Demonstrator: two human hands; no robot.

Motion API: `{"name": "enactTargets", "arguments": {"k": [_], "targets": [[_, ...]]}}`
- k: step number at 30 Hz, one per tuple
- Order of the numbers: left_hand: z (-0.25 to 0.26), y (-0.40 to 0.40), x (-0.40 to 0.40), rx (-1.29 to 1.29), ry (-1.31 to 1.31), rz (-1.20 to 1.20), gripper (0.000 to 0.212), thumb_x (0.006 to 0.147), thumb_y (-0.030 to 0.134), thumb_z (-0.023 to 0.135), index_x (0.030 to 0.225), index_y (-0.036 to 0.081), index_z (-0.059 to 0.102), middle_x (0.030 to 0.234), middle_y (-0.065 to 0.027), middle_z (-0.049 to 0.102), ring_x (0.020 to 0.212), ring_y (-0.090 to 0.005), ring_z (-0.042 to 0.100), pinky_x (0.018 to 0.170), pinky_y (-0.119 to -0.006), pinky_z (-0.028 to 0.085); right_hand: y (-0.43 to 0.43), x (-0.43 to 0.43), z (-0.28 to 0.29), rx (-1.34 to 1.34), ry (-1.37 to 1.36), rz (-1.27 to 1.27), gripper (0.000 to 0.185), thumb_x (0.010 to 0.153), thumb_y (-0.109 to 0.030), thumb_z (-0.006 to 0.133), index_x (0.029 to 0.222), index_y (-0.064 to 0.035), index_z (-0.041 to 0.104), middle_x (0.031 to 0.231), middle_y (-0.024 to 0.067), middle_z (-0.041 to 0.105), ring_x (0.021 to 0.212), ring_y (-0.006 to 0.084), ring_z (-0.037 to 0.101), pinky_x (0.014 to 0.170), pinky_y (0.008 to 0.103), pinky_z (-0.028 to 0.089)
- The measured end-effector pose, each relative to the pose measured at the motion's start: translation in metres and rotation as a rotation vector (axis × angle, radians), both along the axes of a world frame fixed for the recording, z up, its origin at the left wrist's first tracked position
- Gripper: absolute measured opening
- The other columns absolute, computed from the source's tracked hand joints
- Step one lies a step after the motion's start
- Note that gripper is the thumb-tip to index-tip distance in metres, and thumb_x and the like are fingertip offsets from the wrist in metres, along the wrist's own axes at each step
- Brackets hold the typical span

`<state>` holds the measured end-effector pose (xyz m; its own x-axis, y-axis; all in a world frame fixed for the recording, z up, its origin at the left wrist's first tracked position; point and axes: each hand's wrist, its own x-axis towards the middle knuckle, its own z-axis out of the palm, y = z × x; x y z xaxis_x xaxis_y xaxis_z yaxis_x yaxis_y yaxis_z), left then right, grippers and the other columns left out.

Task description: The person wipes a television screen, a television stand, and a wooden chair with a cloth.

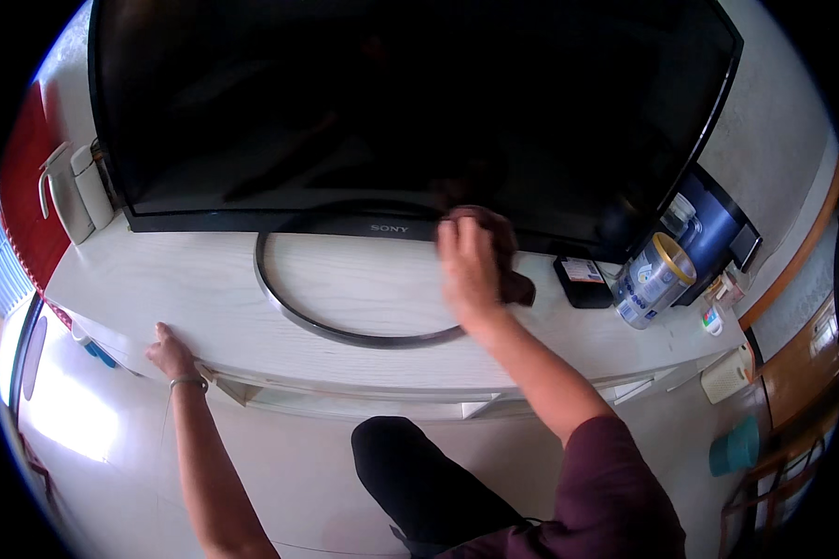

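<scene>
In my right hand (470, 269) is a dark brown cloth (501, 241), held against the lower bezel of a black Sony television (391, 126). Part of the cloth hangs down below the bezel, and the hand looks slightly blurred. The television's screen is dark. Its curved metal ring stand (363, 340) rests on a white wood-grain TV cabinet (203, 279). My left hand (173, 351) leans on the front edge of the cabinet top, at the left, with nothing visible in it. A bracelet circles that wrist.
On the cabinet's right stand a black box (584, 283), a clear canister with a yellow rim (654, 279), a dark blue appliance (716, 223) and a white mug (713, 320). At left are a white jug (66, 195) and a white flask (92, 187). A teal bin (734, 447) sits on the floor.
</scene>
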<state>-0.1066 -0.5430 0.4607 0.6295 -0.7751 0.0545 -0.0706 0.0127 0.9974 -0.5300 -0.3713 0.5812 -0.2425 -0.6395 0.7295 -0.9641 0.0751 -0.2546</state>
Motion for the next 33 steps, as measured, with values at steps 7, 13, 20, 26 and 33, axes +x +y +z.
{"name": "enactTargets", "arguments": {"k": [7, 13, 20, 26, 33], "targets": [[-0.009, -0.008, -0.009, 0.018, -0.016, 0.067, 0.051, 0.086, 0.030, 0.055, 0.095, -0.020, 0.049, 0.084, -0.0218, 0.058, 0.073, -0.0243, 0.054, 0.067, -0.037, 0.045, -0.069, 0.082, 0.017, -0.135, 0.516, 0.320, 0.027, 0.081, -0.008, 0.053, 0.107, -0.0011, 0.054, 0.104, 0.0115, 0.048, 0.093, 0.0246, 0.048, 0.078, 0.0358, 0.043], [-0.025, -0.022, 0.008, -0.012, 0.016, 0.012, 0.047, 0.086, 0.030, 0.054, 0.089, -0.017, 0.048, 0.092, -0.0248, 0.055, 0.083, -0.0265, 0.054, 0.075, -0.038, 0.044, -0.062, 0.022, 0.088, -0.431, 0.639, 0.081, 0.041, 0.079, -0.008, 0.063, 0.119, -0.0139, 0.054, 0.101, 0.0089, 0.054, 0.095, 0.0232, 0.052, 0.082, 0.0425, 0.041], [-0.022, -0.005, 0.028, -0.007, -0.050, 0.193, 0.049, 0.085, 0.030, 0.055, 0.096, -0.016, 0.042, 0.102, -0.0315, 0.050, 0.094, -0.0370, 0.052, 0.086, -0.044, 0.039, 0.015, -0.101, 0.163, -0.842, -0.271, -0.065, 0.023, 0.091, -0.013, 0.045, 0.110, -0.0074, 0.055, 0.091, 0.0112, 0.056, 0.075, 0.0238, 0.059, 0.067, 0.0342, 0.049], [0.013, 0.015, -0.044, -0.032, -0.088, 0.209, 0.045, 0.085, 0.027, 0.055, 0.099, -0.012, 0.039, 0.105, -0.0304, 0.047, 0.100, -0.0391, 0.046, 0.091, -0.044, 0.034, 0.032, -0.191, 0.251, -0.861, 0.243, -0.558, 0.051, 0.086, -0.002, 0.047, 0.135, -0.0119, 0.035, 0.123, 0.0166, 0.043, 0.104, 0.0275, 0.051, 0.084, 0.0371, 0.046], [0.007, 0.017, -0.017, -0.014, -0.061, 0.223, 0.043, 0.085, 0.028, 0.054, 0.098, -0.010, 0.038, 0.105, -0.0299, 0.044, 0.102, -0.0388, 0.043, 0.092, -0.044, 0.033, -0.109, 0.067, 0.263, -0.725, 0.656, 0.182, 0.028, 0.086, -0.004, 0.042, 0.110, -0.0048, 0.058, 0.103, 0.0138, 0.058, 0.096, 0.0297, 0.055, 0.091, 0.0407, 0.041]]}}
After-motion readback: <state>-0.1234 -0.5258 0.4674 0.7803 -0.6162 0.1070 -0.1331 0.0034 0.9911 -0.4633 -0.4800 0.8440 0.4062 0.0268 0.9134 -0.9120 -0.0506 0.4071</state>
